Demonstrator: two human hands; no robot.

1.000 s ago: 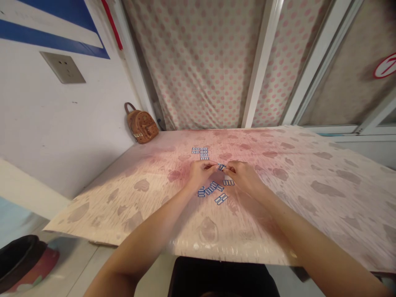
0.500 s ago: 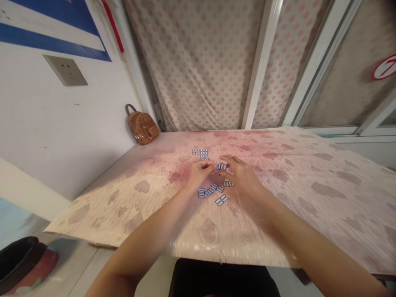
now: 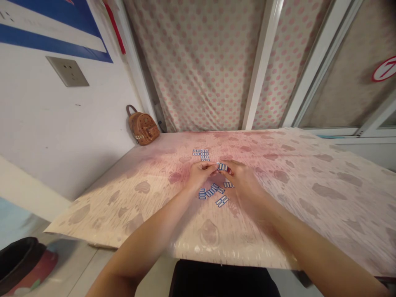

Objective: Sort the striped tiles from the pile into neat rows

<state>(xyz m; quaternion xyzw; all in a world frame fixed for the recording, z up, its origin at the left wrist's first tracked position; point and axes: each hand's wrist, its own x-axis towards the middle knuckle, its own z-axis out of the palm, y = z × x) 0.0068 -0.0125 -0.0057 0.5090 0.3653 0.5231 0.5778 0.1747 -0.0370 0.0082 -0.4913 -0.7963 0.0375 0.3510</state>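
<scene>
Between my hands is a small piece with white bars and blue borders [image 3: 222, 166], like a strip of labels; its exact kind is too small to tell. My left hand [image 3: 199, 171] pinches its left end with thumb and forefinger. At its right end, the thumb and fingers of my right hand [image 3: 243, 175] close round it. Several similar blue-bordered pieces [image 3: 212, 190] lie loosely below the hands, with a separate one [image 3: 222, 201] nearer me. Another piece [image 3: 228, 184] lies partly hidden by my right hand. Beyond my left hand, more pieces [image 3: 204, 154] sit in neat rows.
The table [image 3: 278, 198] has a pale patterned cover. A small brown backpack [image 3: 144, 128] stands at its far left corner against the wall. Behind the table hangs a dotted curtain [image 3: 201, 62]. A dark-rimmed pot [image 3: 27, 264] stands on the floor at left.
My right hand has moved slightly left, and its spread fingers have closed on the right end of the blue-bordered piece. My left hand keeps its pinch.
</scene>
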